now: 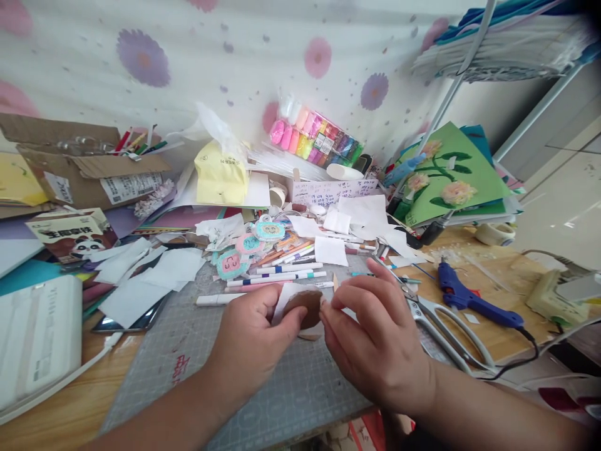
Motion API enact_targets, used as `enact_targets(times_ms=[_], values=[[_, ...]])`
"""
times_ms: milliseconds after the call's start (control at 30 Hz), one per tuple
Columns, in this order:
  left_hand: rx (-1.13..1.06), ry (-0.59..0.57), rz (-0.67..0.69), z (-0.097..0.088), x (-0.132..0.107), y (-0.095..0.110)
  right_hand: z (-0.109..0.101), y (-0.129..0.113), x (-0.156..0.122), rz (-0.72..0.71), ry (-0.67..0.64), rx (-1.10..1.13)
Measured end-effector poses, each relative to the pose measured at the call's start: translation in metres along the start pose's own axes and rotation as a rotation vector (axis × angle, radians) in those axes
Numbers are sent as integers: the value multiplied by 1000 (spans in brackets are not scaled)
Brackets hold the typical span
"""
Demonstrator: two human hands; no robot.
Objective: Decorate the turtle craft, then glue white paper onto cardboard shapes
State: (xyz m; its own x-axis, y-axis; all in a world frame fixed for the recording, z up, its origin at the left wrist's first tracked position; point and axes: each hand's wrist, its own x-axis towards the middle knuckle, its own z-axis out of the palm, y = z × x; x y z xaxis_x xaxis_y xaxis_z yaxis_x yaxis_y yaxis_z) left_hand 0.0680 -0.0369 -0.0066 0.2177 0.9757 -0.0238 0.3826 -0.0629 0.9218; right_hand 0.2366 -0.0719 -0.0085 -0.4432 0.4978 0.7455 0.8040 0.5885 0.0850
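My left hand [251, 341] and my right hand [375, 338] meet over a grey cutting mat [282, 388]. Between them they pinch a small round brown cardboard piece [305, 305] backed by a white paper scrap [286, 299]. The left thumb and fingers close on its left edge. My right fingertips press its right edge. Just beyond the hands lie several markers [277, 274] and round decorated cut-outs [248, 247].
Scissors [441, 322] and a blue glue gun [469, 299] lie to the right on the wooden table. A phone [129, 321], white paper scraps, books and a cardboard box [84, 166] crowd the left. A yellow tissue pack [220, 172], coloured clay and green flower card [446, 172] stand behind.
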Motion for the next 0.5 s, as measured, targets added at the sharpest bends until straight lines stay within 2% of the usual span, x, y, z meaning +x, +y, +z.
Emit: enact_targets(times_ms=[133,267,300,367,500], values=[[-69,-16,-11,-2,3,-1,-1,-8,2,-37,-29,-1],[-265,-105,-35,-3,7,-4,-12,-6,3,-19,-11,238],[-299,-129,-45,-4,7,-4,-14,-2,3,45,5,327],[-349,-177,-68,-4,7,-5,-14,7,5,274,14,522],[-425,-256,-103,-3,5,-6,-2,26,8,931,-98,1124]])
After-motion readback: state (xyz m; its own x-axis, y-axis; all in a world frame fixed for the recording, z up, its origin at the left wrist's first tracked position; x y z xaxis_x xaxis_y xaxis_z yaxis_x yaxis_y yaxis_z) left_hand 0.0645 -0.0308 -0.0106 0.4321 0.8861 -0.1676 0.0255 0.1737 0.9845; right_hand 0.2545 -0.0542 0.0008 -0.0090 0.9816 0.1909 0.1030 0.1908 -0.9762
